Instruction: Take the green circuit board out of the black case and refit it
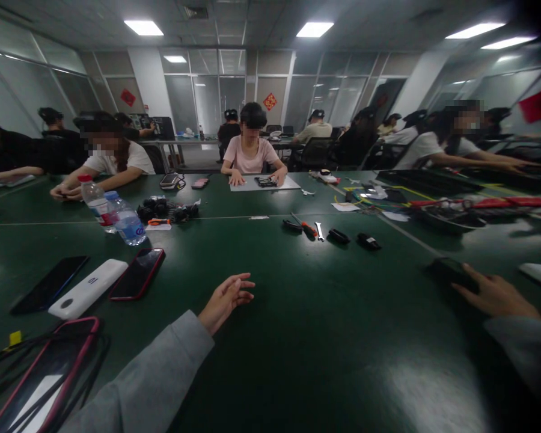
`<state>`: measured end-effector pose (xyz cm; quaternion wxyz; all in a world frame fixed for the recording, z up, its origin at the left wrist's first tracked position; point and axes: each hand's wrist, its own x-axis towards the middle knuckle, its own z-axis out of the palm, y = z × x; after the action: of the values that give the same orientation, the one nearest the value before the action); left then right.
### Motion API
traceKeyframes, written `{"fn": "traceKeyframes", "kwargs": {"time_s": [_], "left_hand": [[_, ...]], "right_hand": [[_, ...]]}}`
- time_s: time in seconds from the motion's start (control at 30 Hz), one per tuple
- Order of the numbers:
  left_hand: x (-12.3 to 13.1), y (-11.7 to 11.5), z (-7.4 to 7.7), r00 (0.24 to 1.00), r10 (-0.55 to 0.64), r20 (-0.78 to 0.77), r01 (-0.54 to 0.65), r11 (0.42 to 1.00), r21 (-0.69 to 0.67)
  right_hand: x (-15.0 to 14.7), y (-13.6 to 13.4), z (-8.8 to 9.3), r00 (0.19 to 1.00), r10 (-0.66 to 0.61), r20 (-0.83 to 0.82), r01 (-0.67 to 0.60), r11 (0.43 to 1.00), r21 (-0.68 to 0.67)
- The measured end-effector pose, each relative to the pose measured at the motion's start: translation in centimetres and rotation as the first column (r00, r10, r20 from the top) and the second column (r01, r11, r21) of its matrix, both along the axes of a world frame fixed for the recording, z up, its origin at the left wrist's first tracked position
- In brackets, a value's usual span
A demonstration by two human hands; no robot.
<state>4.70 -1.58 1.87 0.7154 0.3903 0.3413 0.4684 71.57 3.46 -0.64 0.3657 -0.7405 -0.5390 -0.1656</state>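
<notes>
My left hand hovers over the dark green table, grey sleeve behind it, fingers loosely curled and apart, holding nothing. My right hand lies far right with fingers stretched onto a black flat object, touching it. Beyond my hands lie a screwdriver with an orange handle, a small wrench and two small black parts.
On the left lie a black phone, a white power bank, a red-cased phone, a pink-edged tablet, and two water bottles. Several people sit around the table; one opposite works on a grey mat.
</notes>
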Motion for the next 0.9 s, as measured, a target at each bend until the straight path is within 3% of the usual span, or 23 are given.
{"fn": "traceKeyframes", "kwargs": {"time_s": [0.07,0.17,0.23,0.33,0.43,0.53,0.67,0.8,0.9], "left_hand": [[0.0,0.0,-0.1,1.0,0.003,0.0,-0.003,1.0,0.005],[0.0,0.0,-0.2,1.0,0.005,-0.002,-0.005,1.0,0.009],[0.0,0.0,-0.2,1.0,0.004,0.007,-0.004,1.0,0.01],[0.0,-0.1,-0.3,1.0,0.008,0.025,-0.009,1.0,0.004],[0.0,-0.1,-0.4,0.998,0.047,0.032,-0.046,0.999,-0.022],[-0.1,-0.2,-0.5,0.995,0.089,0.054,-0.087,0.996,-0.035],[0.0,-0.3,-0.6,0.989,0.105,0.1,-0.104,0.994,-0.015],[0.1,-0.3,-0.7,0.984,0.151,0.089,-0.152,0.988,0.008],[0.1,-0.4,-0.7,0.982,0.178,0.066,-0.18,0.984,0.017]], "right_hand": [[-1.3,0.3,-0.1,0.994,0.011,-0.113,-0.026,0.991,-0.135],[-7.6,0.5,0.6,0.998,-0.012,0.061,0.026,0.971,-0.238],[-14.5,0.3,1.4,0.995,0.048,0.091,-0.029,0.98,-0.195],[-26.4,-0.5,2.5,0.969,0.233,0.087,-0.225,0.97,-0.089],[-37.1,-2.0,3.3,0.898,0.436,0.064,-0.43,0.898,-0.092],[-44.7,-4.0,3.6,0.81,0.585,0.043,-0.581,0.81,-0.083],[-49.5,-6.1,3.3,0.723,0.689,0.045,-0.682,0.723,-0.112],[-50.7,-7.1,2.8,0.655,0.753,0.053,-0.737,0.653,-0.175],[-50.8,-7.4,2.6,0.645,0.763,0.033,-0.747,0.639,-0.182]]}}
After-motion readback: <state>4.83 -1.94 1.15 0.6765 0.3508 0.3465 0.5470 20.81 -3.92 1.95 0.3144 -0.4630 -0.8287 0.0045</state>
